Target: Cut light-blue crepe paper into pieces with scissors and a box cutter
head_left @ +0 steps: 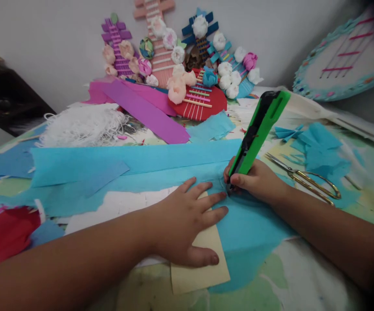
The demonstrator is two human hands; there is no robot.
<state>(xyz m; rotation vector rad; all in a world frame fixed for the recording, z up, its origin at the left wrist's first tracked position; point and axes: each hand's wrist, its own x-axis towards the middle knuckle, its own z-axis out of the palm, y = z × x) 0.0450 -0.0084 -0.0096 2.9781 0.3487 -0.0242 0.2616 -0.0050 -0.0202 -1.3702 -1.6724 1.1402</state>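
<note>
My left hand lies flat with fingers spread on a beige card that rests on a sheet of light blue crepe paper. My right hand grips a green and black utility knife, held upright with its tip down on the blue paper just past my left fingertips. Long strips of the same blue paper stretch across the table behind my hands.
Gold-handled scissors lie to the right of my right hand among blue paper scraps. A purple strip, white shredded paper, red paper and flower-decorated craft pieces stand along the back wall.
</note>
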